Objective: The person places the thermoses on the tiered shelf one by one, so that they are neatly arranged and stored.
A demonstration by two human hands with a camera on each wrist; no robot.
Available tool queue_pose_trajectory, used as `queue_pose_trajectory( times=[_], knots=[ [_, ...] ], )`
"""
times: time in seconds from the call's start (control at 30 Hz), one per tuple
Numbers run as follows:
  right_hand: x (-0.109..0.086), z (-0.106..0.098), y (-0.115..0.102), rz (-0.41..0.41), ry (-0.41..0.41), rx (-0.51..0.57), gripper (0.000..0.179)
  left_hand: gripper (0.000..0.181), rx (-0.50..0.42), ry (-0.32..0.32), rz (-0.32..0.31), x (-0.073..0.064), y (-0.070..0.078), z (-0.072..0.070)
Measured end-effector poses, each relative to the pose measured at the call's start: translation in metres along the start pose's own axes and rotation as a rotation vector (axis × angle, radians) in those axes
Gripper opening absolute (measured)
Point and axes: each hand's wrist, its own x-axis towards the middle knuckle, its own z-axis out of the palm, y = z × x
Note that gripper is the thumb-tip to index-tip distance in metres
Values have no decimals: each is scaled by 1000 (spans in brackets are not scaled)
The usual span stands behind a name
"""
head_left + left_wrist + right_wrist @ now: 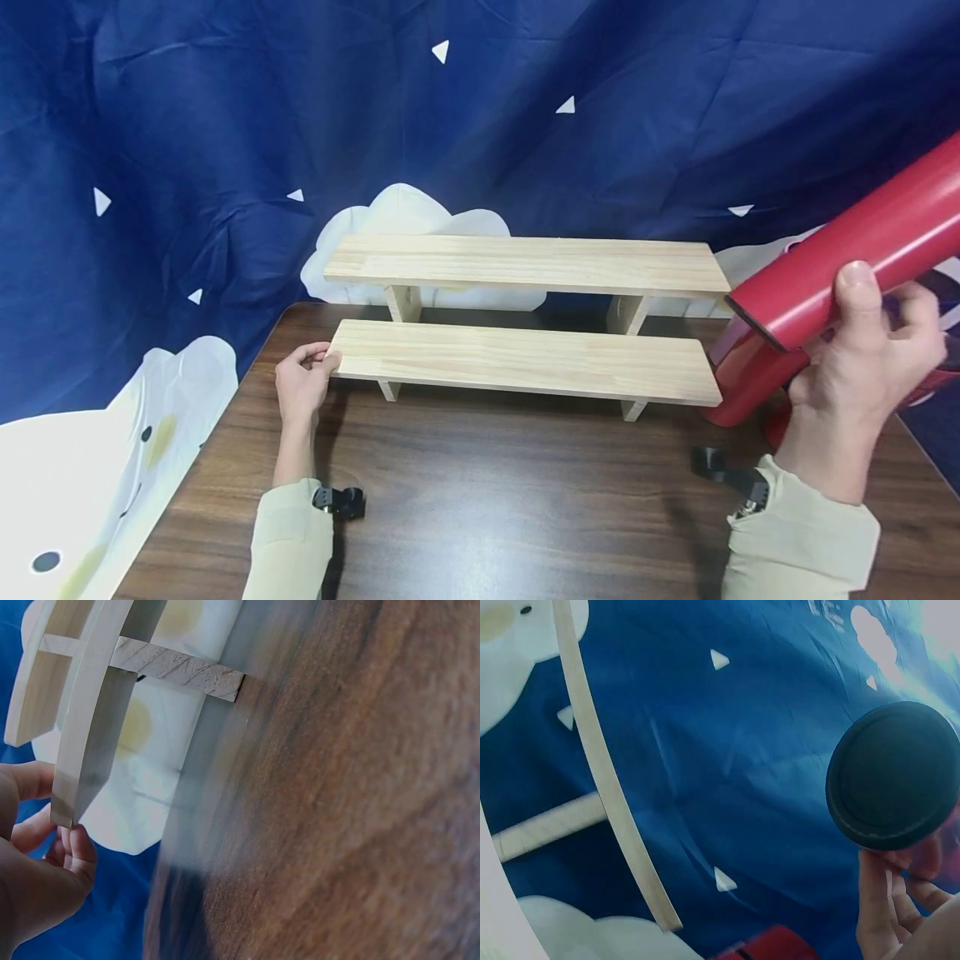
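A pale wooden two-tier shelf stands on the table, its lower board (525, 358) in front of the raised upper board (525, 262). My left hand (302, 385) pinches the lower board's left end; the left wrist view shows the fingers around that board end (82, 772). To the right, my right hand (862, 358) grips a glossy red cylinder (862, 242), tilted and held above the table. Its round dark end (892, 776) faces the right wrist camera. Whether the cylinder touches the upper board's right end cannot be told from the head view.
Another red cylinder (757, 379) stands at the shelf's right end, partly hidden behind my right hand. The brown wooden table (480, 500) spreads in front of the shelf. A dark blue cloth (480, 125) with white triangles and clouds hangs behind.
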Motion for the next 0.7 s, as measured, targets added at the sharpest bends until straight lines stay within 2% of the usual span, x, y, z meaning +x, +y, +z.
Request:
queue_pose_trajectory(
  times=[0.13, 0.27, 0.43, 0.53, 0.7],
  knots=[
    [-12, 11, 9, 20, -35, 45, 33, 26, -4, 5, 3, 0, 0, -1],
    [-27, 22, 21, 110, -49, 77, 38, 27, 1, 15, -2, 1, 1, -2],
    [-45, 31, 36, 155, -96, 21, 35, 27, 0, 6, -10, 0, 1, -1],
    [-52, 33, 43, 174, -114, -57, 34, 26, -2, -3, -14, 0, 1, 0],
    [-61, 34, 58, 184, -150, -122, 35, 26, 3, 0, -8, 0, 1, 1]
  ],
)
